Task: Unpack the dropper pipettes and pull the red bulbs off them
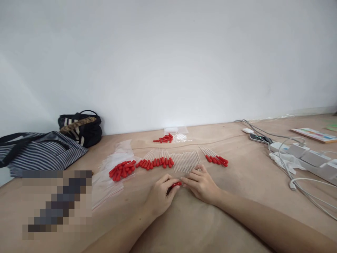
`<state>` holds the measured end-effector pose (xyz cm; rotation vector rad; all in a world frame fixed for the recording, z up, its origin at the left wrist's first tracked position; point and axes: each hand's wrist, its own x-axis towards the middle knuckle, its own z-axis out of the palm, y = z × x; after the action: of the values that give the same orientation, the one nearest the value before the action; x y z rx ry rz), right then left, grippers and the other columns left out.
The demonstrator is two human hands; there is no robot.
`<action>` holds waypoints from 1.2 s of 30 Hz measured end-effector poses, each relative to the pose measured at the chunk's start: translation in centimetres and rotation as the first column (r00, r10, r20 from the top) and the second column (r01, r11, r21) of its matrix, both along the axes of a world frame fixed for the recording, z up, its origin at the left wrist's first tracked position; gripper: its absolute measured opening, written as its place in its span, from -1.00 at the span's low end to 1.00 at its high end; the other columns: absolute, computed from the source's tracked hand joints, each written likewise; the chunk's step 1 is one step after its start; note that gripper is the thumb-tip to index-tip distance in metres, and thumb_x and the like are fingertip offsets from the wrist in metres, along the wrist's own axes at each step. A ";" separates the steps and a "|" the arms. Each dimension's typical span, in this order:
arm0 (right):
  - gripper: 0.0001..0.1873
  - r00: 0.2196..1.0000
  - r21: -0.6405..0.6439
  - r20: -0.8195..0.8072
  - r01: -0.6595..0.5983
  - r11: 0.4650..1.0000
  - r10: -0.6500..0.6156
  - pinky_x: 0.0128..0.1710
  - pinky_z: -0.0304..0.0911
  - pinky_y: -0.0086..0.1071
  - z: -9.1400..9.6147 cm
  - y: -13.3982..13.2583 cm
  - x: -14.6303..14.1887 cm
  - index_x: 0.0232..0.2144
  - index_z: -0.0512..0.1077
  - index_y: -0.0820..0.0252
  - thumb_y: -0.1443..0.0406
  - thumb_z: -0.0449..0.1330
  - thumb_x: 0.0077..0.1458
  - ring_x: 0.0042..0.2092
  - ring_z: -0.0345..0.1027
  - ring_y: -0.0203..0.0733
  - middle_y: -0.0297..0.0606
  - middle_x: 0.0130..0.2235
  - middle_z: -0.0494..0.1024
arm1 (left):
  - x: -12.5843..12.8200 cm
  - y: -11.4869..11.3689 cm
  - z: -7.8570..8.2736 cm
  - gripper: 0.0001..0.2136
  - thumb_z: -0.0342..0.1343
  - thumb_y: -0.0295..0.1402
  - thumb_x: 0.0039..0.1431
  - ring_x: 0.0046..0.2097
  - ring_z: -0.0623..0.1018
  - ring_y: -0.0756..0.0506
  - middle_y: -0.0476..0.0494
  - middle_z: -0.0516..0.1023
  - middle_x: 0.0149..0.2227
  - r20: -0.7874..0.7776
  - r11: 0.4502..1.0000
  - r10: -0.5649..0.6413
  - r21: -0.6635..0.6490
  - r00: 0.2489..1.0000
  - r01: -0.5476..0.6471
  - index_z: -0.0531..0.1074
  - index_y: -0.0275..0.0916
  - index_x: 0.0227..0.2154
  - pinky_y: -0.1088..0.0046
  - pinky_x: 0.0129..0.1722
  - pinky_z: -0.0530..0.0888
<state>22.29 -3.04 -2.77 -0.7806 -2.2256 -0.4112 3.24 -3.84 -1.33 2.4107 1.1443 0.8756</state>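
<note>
My left hand (160, 196) is closed in a pinch on a red rubber bulb (176, 184) low on the tan table. My right hand (201, 184) lies just right of it, fingers curved and touching the bulb's end and the near edge of a row of bare clear glass tubes (185, 162). Left of that row lies a row of finished droppers with red bulbs (156, 161). Another small group of finished droppers (214, 157) lies to the right. A heap of loose red bulbs (121, 169) sits on a clear plastic bag (107, 182).
More red bulbs (164, 138) and a clear bag (177, 130) lie near the wall. A striped bag (39, 151) and a black bag (81, 128) stand at the left. Power strips (302, 153), cables, a phone (259, 138) and a printed card (314, 134) occupy the right.
</note>
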 end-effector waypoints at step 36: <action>-0.82 0.678 -0.712 0.294 0.625 0.319 -0.674 -0.38 0.12 -0.46 2.9 9.5 4.3 -0.48 0.43 0.32 0.38 0.04 0.02 -0.32 0.38 -0.17 -0.08 -0.43 0.50 | -2.8 1.5 1.0 -0.81 -0.03 -0.35 0.07 -0.42 0.41 0.00 -0.08 0.39 -0.38 0.041 0.980 0.120 -0.162 0.992 -0.111 0.45 -0.22 -0.30 0.50 -0.44 0.39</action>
<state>26.56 6.47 0.16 -2.1886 -1.8563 0.2922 0.43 -2.35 -0.32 2.2008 1.2946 0.8401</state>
